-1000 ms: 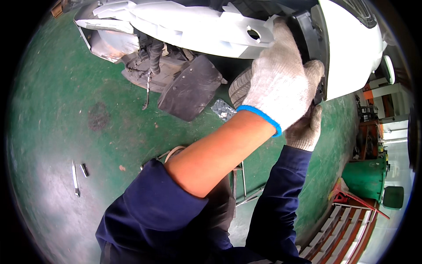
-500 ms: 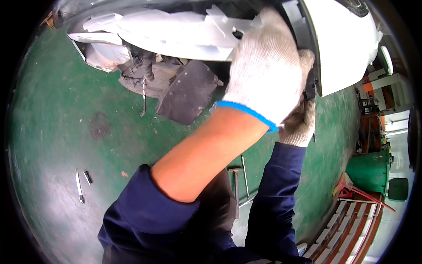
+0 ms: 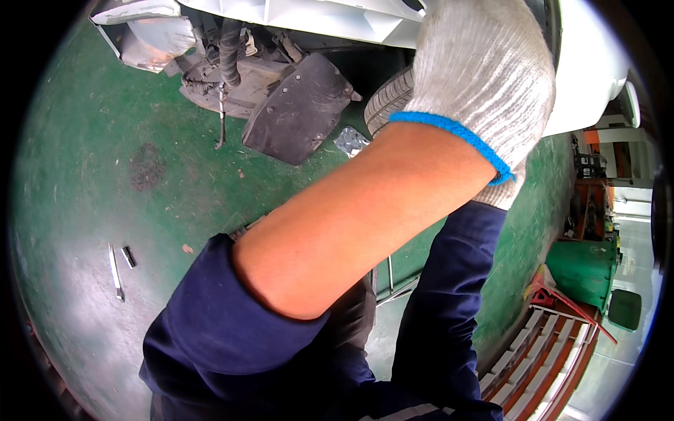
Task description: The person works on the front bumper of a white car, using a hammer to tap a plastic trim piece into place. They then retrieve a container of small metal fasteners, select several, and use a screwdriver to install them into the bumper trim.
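My left hand point(image 3: 477, 70), in a ribbed white glove with a blue cuff, reaches up to the edge of the car's white front panel point(image 3: 590, 70); its fingers are turned away and hidden. My right hand point(image 3: 507, 186), also gloved, is behind it, with little more than the wrist showing, so what it holds cannot be seen. A white slatted bumper part point(image 3: 330, 14) runs along the top. Below it hang a dark riveted splash shield point(image 3: 295, 112), a ribbed hose point(image 3: 228, 52) and a bent metal housing point(image 3: 147, 38). A tyre point(image 3: 386, 102) sits in shadow behind my forearm.
A clear plastic bag point(image 3: 349, 140) and two small tools point(image 3: 114, 270) lie on the green floor point(image 3: 84, 175). Metal bars point(image 3: 400, 291) are near my legs. At right stand a green bin point(image 3: 579, 274), a slatted bench point(image 3: 533, 361) and a red stand point(image 3: 562, 298).
My left hand has moved right and now covers most of my right hand. The car's parts sit higher in the view as the camera has shifted.
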The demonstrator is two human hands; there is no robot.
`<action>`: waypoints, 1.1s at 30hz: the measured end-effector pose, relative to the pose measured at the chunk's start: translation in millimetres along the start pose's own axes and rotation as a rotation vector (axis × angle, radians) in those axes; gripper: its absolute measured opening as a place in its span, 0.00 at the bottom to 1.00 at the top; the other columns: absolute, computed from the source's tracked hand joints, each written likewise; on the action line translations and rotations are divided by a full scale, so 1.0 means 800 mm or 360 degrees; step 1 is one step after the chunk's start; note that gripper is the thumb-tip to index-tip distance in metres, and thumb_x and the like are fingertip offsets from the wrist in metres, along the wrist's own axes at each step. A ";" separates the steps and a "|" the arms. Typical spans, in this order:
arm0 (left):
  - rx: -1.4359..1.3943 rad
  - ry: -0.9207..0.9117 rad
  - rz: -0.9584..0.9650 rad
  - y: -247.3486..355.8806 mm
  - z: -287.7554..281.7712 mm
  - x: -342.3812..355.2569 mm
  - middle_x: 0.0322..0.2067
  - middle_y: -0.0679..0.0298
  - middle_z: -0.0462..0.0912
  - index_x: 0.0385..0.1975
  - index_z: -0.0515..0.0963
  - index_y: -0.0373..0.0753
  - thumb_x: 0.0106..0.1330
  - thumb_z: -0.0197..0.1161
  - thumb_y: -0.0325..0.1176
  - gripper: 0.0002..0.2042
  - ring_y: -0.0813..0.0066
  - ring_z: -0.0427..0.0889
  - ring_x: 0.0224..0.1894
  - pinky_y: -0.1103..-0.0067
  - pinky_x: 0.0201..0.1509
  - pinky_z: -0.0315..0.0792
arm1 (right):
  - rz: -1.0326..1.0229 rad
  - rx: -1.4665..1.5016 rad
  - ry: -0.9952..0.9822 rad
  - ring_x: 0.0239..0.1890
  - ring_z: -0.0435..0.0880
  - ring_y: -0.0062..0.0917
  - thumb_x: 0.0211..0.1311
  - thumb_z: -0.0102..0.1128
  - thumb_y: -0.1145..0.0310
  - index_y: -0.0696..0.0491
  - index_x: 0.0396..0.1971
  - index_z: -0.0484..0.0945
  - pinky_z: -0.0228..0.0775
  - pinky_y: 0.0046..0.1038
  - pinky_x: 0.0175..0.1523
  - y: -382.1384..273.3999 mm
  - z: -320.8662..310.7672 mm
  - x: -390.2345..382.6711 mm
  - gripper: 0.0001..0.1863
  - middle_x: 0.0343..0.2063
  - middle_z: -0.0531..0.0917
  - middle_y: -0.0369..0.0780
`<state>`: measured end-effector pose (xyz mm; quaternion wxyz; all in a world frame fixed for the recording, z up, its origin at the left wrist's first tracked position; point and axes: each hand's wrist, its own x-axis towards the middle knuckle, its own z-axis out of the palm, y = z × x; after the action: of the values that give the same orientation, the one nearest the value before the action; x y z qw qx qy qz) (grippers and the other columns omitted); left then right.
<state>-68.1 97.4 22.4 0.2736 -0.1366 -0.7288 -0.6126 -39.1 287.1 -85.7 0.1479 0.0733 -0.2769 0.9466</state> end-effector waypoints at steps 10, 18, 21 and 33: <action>-0.0060 -0.0075 -0.0057 -0.022 0.022 -0.008 0.32 0.39 0.83 0.45 0.69 0.25 0.68 0.65 0.37 0.20 0.41 0.87 0.37 0.60 0.41 0.82 | -0.0053 -0.0337 0.0305 0.50 0.87 0.26 0.73 0.59 0.64 0.55 0.57 0.78 0.88 0.27 0.48 0.002 0.026 -0.001 0.18 0.53 0.85 0.42; -0.0330 -0.0129 -0.0427 0.017 0.002 0.000 0.33 0.33 0.81 0.44 0.69 0.20 0.65 0.61 0.32 0.19 0.34 0.83 0.42 0.55 0.50 0.77 | 0.0211 -0.0045 -0.0117 0.42 0.88 0.23 0.78 0.50 0.63 0.55 0.55 0.78 0.82 0.32 0.55 -0.047 -0.037 0.020 0.16 0.47 0.88 0.41; -0.0398 -0.0179 -0.0427 0.014 -0.004 0.003 0.34 0.34 0.82 0.45 0.69 0.20 0.64 0.62 0.33 0.20 0.34 0.83 0.43 0.55 0.50 0.77 | 0.0170 -0.0104 0.0010 0.38 0.88 0.20 0.78 0.49 0.63 0.57 0.55 0.76 0.85 0.26 0.48 -0.047 -0.023 0.016 0.16 0.42 0.88 0.41; -0.0442 -0.0137 -0.0374 0.005 0.012 -0.004 0.35 0.43 0.85 0.51 0.69 0.29 0.68 0.60 0.32 0.17 0.45 0.87 0.37 0.60 0.43 0.80 | 0.0089 -0.0192 0.0285 0.38 0.85 0.23 0.69 0.58 0.73 0.59 0.54 0.76 0.86 0.20 0.41 -0.049 0.002 0.007 0.16 0.45 0.83 0.42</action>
<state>-65.3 108.4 23.1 0.1471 -0.1130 -0.6594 -0.7286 -31.9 318.7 -63.3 0.1498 -0.0284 -0.3210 0.9347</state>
